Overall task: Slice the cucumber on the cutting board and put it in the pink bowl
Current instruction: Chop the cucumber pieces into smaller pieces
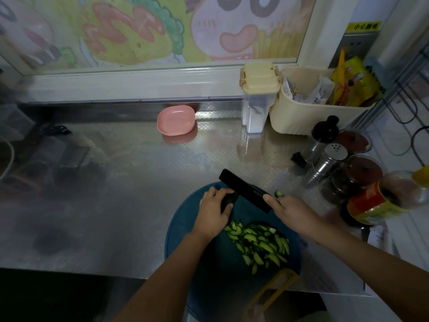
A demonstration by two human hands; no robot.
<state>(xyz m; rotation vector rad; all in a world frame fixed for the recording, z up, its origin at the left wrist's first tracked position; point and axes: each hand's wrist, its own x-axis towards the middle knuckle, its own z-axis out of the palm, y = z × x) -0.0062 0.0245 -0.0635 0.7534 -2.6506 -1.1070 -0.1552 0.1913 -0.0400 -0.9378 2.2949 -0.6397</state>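
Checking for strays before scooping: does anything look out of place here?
One cucumber piece lies apart from the sliced pile, beyond the knife, by the right hand, around the far edge of the cutting board; on or off it, I cannot tell.

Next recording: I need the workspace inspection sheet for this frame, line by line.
Surface: steel counter, reflective, dimly lit.
Job's things: cucumber slices piled on the blue cutting board; pink bowl empty, at the back.
Clutter: jars and shakers and a cream basket at the right.
Hands: left hand grips the black knife by its handle; right hand has its thumb on the blade.
Cables: white cord far left; dark wires right.
Surroundings: cartoon-painted window.
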